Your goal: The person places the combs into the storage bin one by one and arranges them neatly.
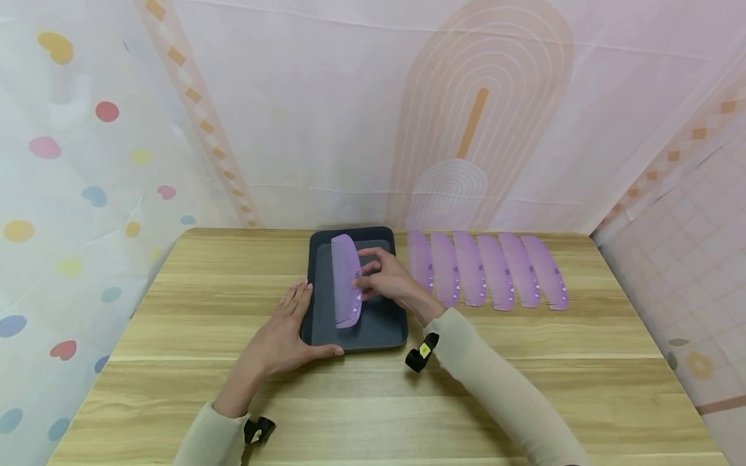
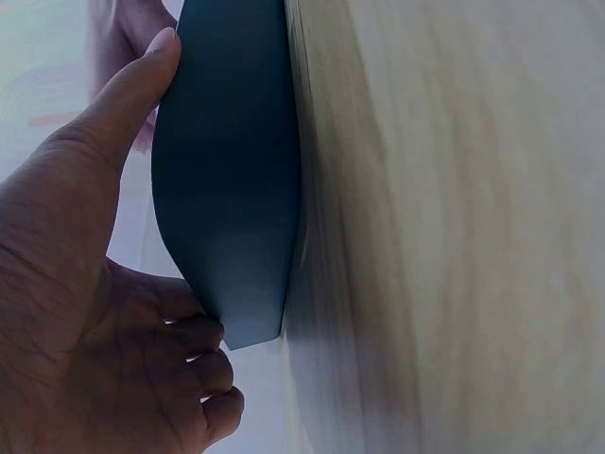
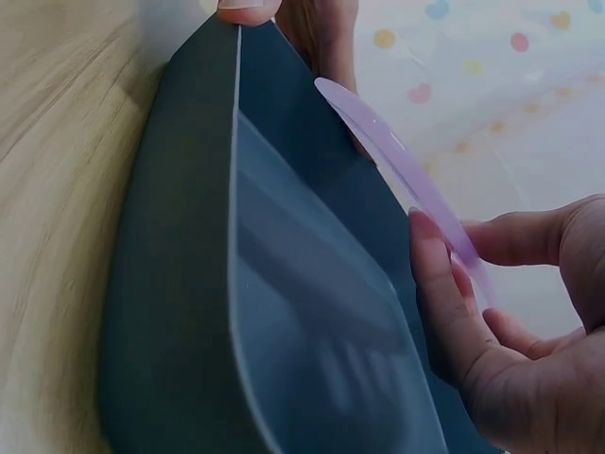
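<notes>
My right hand (image 1: 387, 278) pinches a purple comb (image 1: 345, 285) by its smooth spine, between thumb and fingertips. The comb is held over a dark rectangular tray (image 1: 384, 330), its teeth facing left. In the right wrist view the comb (image 3: 416, 175) is seen nearly edge-on, tilted above the tray's far rim. My left hand (image 1: 285, 340) spans the tray's near left corner. Its thumb stretches along the near rim and its fingers lie along the left side. From the left wrist, the thumb (image 2: 132, 90) touches the top of the tray's outer wall (image 2: 232, 170).
Several more purple combs (image 1: 489, 272) lie in a slanted row on the wooden table (image 1: 361, 401), right of the tray. A printed cloth backdrop (image 1: 326, 116) hangs behind the table's back edge. Black straps with small devices are on both wrists.
</notes>
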Demonstrator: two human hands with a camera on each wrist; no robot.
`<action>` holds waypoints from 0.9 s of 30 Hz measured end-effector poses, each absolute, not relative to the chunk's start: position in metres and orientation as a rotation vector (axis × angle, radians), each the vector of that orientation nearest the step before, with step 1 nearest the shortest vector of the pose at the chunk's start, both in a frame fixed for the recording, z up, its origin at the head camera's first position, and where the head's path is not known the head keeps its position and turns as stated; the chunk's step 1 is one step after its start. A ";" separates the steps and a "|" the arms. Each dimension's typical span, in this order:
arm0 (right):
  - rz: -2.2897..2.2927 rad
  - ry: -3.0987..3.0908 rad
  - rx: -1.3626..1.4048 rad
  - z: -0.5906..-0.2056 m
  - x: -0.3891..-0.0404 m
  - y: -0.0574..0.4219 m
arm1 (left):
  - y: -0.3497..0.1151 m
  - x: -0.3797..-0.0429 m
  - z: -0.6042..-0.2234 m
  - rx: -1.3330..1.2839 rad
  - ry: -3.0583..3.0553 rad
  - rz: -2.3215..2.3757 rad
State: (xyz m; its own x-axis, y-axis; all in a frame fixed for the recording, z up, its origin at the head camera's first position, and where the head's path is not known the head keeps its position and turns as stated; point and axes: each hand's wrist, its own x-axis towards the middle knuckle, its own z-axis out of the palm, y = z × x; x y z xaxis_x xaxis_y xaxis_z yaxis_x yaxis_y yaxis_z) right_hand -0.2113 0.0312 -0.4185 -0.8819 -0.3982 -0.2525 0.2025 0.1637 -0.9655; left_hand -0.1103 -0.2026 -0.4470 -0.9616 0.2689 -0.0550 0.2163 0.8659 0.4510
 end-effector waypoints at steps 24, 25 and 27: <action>-1.683 1.986 -0.053 -0.427 -0.223 -0.002 | -0.204 -0.111 -0.447 0.396 2.920 0.680; -1.680 1.986 -0.053 -0.427 -0.224 -0.003 | -0.204 -0.111 -0.447 0.396 2.919 0.682; -1.674 1.988 -0.052 -0.429 -0.224 -0.005 | -0.204 -0.111 -0.448 0.395 2.918 0.682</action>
